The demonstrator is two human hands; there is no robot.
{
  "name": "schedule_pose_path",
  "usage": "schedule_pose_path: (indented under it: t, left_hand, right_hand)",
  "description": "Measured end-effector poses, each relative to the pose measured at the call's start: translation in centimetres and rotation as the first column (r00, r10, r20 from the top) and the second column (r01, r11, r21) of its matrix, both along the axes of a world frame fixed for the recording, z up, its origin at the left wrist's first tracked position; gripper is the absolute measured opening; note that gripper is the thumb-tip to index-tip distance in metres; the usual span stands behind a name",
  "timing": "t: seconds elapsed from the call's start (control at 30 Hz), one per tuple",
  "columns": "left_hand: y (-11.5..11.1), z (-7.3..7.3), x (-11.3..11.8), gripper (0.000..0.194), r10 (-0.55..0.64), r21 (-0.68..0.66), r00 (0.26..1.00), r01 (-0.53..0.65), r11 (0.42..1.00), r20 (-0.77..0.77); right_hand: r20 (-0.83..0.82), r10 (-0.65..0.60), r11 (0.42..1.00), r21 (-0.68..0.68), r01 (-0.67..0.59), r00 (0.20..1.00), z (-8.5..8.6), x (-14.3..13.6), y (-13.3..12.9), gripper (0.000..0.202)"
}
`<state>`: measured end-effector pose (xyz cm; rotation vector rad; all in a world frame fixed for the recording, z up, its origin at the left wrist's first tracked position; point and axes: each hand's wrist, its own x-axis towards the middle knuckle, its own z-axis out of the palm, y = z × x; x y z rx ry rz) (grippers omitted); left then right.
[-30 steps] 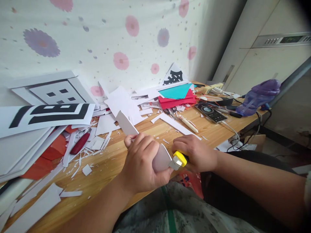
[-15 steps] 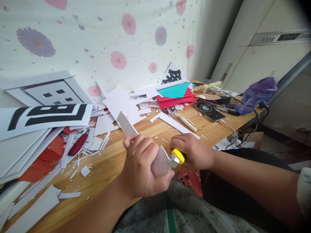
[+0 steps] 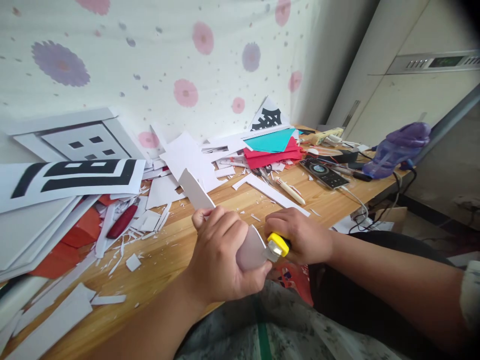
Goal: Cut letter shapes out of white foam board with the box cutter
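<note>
Left hand [image 3: 225, 252] gripped the board [image 3: 250, 248] over the table [image 3: 168, 262], apparently to steady it, while the right hand [image 3: 298, 235] was closed around the knife [image 3: 279, 243], its metal end at the board's edge, likely for control.

The left hand [image 3: 221, 255] grips white board [image 3: 250, 248], the right hand [image 3: 296, 232] a yellow cutter [image 3: 278, 243].

One yellow cutter [image 3: 279, 244], one phone [image 3: 325, 173], one purple bottle [image 3: 396, 151], one dark-red handle [image 3: 122, 222].
</note>
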<state>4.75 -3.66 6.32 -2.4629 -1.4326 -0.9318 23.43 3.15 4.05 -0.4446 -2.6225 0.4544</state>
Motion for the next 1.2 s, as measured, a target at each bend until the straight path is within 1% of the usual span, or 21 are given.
schedule_pose_path:
  t: [0.3, 0.47, 0.53, 0.6, 0.73, 0.8, 0.87, 1.0, 1.2]
  left_hand:
    - [-0.12, 0.01, 0.13, 0.032, -0.018, -0.016, 0.999, 0.018, 1.000, 0.026]
    - [-0.65, -0.07, 0.57, 0.031, -0.092, -0.011, 0.995, 0.092, 0.996, 0.028]
    - [-0.64, -0.16, 0.61, 0.032, -0.090, -0.002, 0.996, 0.090, 0.996, 0.028]
    - [-0.47, -0.22, 0.49, 0.032, -0.061, -0.006, 0.998, 0.061, 0.998, 0.021]
    - [-0.07, -0.20, 0.11, 0.030, -0.029, -0.007, 1.000, 0.029, 1.000, 0.009]
    - [0.01, -0.14, 0.03, 0.032, -0.019, -0.004, 1.000, 0.019, 1.000, 0.003]
    - [0.02, -0.08, 0.02, 0.033, -0.015, -0.005, 1.000, 0.015, 1.000, -0.001]
    - [-0.02, 0.03, 0.09, 0.032, -0.021, -0.012, 1.000, 0.021, 1.000, 0.003]
    - [0.00, -0.04, 0.02, 0.032, -0.040, -0.003, 0.999, 0.040, 0.999, 0.013]
  right_hand:
    - [-0.023, -0.062, 0.997, 0.036, 0.062, 0.998, -0.30, -0.18, 0.06, 0.008]
    - [-0.059, -0.170, 0.985, -0.028, 0.168, 0.984, -0.52, -0.28, 0.70, 0.009]
    - [-0.079, -0.200, 0.979, -0.058, 0.196, 0.977, -0.58, -0.27, 0.93, 0.010]
    - [-0.101, -0.182, 0.982, -0.075, 0.175, 0.978, -0.56, -0.24, 0.94, 0.011]
    - [-0.093, -0.024, 0.999, -0.038, 0.021, 0.995, -0.42, -0.21, 0.44, 0.006]
    - [-0.077, 0.026, 0.999, -0.020, -0.028, 0.997, -0.38, -0.21, 0.22, 0.006]
    - [-0.064, 0.035, 0.999, -0.015, -0.036, 0.997, -0.39, -0.22, 0.13, 0.007]
    - [-0.056, 0.003, 1.000, -0.005, -0.004, 0.998, -0.49, -0.27, 0.20, 0.006]
    - [-0.075, -0.014, 1.000, -0.016, 0.013, 0.997, -0.71, -0.46, 0.15, 0.007]
